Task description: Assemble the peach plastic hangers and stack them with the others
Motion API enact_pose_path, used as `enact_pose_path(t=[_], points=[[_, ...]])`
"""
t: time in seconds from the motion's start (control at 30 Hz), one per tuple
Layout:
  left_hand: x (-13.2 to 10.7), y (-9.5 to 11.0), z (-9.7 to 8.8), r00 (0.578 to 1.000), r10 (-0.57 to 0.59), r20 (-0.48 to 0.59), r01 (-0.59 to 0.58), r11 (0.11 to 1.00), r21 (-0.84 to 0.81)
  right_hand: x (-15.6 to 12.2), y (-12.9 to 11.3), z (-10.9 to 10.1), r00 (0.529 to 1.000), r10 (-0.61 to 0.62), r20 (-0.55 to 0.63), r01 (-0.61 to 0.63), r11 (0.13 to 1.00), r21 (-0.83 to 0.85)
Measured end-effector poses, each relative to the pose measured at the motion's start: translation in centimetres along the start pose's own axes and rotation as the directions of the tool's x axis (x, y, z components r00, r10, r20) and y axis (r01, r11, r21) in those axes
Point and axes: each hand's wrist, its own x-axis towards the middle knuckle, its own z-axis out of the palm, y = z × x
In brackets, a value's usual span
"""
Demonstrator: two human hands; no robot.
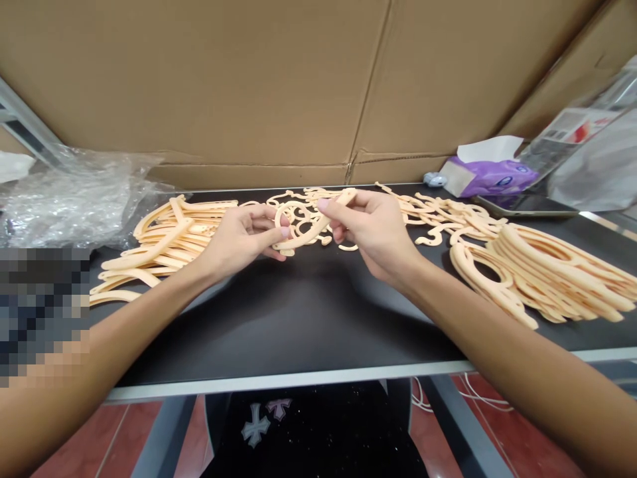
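Observation:
Above the black table, both hands hold one cream-coloured curved piece (pixel 312 234), a flat strip with a hook-like curl at its left end. The fingers and thumb of my left hand (pixel 237 240) are closed on the curled end. My right hand (pixel 382 229) pinches its straighter upper right end between thumb and fingers. Behind it lie several loose cream S-shaped and curled pieces (pixel 298 211), partly hidden by the hands. Left of my left hand is a heap of long curved strips (pixel 159 249).
At right stands a stack of cream pieces with oval openings (pixel 562 265), with more loose curled pieces (pixel 458 216) behind. Clear plastic wrap (pixel 84 196) lies at the left. A purple tissue pack (pixel 497 176) sits at the back right, before the cardboard wall (pixel 223 79).

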Motion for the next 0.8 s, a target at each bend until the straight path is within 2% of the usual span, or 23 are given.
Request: enact_pose_path(t=[0.17, 0.37, 0.47, 0.63, 0.8], points=[[-0.2, -0.3, 0.4, 0.998, 0.037, 0.041, -0.038, 0.999, 0.008, -0.3, 0.8, 0.5, 0.998, 0.038, 0.053, -0.037, 0.999, -0.007], [0.1, -0.3, 0.6, 0.994, 0.086, -0.060, -0.083, 0.995, 0.056, 0.0, 0.3, 0.2, 0.993, 0.072, -0.090, -0.074, 0.997, -0.023], [0.0, -0.3, 0.7, 0.991, 0.112, -0.079, -0.109, 0.993, 0.041, 0.0, -0.1, 0.2, 0.987, 0.125, -0.105, -0.123, 0.992, 0.026], [-0.2, -0.7, 1.0, 0.971, 0.178, -0.160, -0.172, 0.984, 0.054, -0.6, -0.4, 0.8, 0.959, 0.282, 0.007, -0.280, 0.951, 0.127], [-0.2, -1.1, 1.5, 0.983, 0.128, -0.128, -0.126, 0.992, 0.026, -1.3, -0.1, 1.2, 0.929, 0.341, 0.145, -0.364, 0.914, 0.182]])
